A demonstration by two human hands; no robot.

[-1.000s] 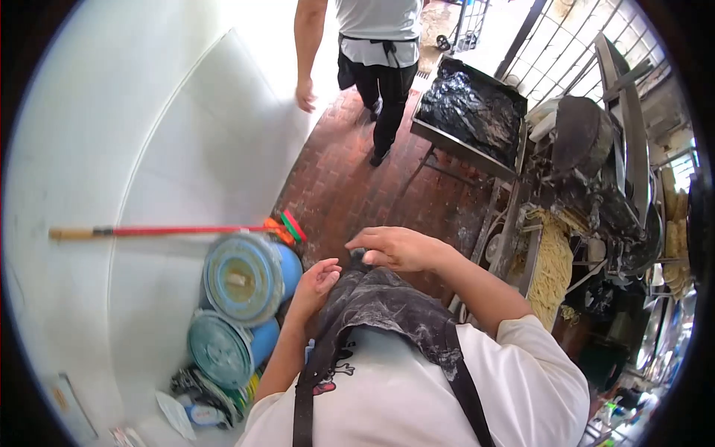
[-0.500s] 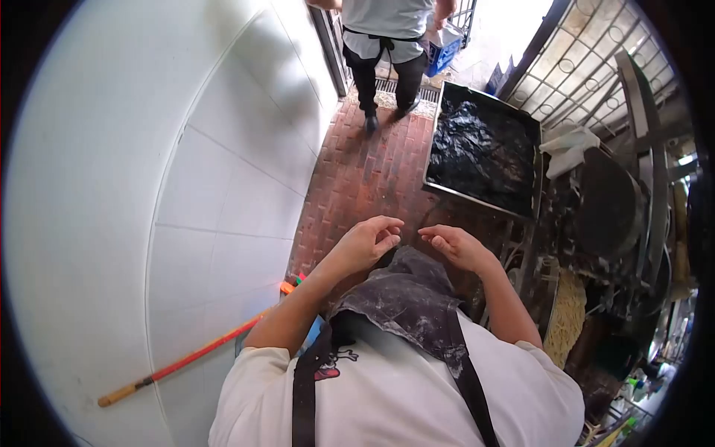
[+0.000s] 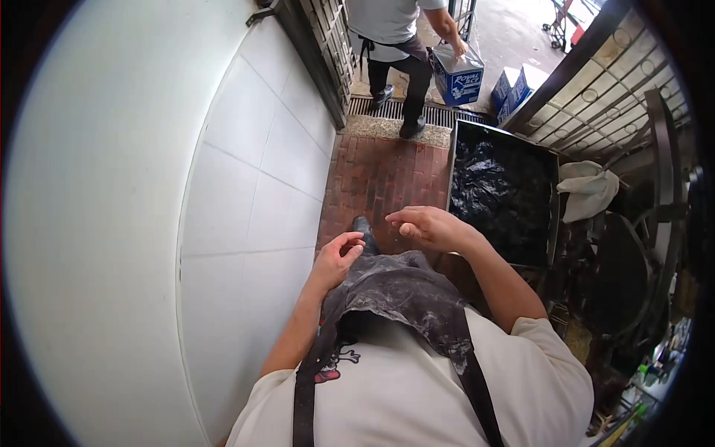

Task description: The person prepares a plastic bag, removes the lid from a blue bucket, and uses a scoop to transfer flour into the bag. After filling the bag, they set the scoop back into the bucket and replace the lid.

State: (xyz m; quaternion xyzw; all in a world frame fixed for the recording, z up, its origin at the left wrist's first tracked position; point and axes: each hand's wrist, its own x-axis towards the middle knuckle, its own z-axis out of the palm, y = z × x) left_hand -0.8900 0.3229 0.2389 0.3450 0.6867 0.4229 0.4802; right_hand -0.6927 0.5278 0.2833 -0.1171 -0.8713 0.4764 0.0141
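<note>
Both of my hands hover in front of a dark, flour-dusted apron [image 3: 391,290] that I wear over a white shirt. My left hand [image 3: 337,261] is loosely curled, thumb and fingers apart, with nothing in it. Slightly higher and to the right, my right hand [image 3: 432,228] points inward, its fingers half bent and holding nothing. Neither hand touches any object. One dark shoe [image 3: 363,225] shows between them on the red brick floor [image 3: 372,175].
Ahead, a person [image 3: 387,30] in an apron carries a blue-and-white box [image 3: 456,78] by a doorway grate [image 3: 462,115]. More boxes [image 3: 518,89] stand outside. A black plastic-lined tray [image 3: 557,208] is at right, beside dark machinery [image 3: 614,261]. A white wall [image 3: 223,223] runs along the left.
I have moved forward toward the doorway. The person ahead has stepped over the grate, with the box now plainly in view. My right hand has shifted inward; the red-handled pole is out of view.
</note>
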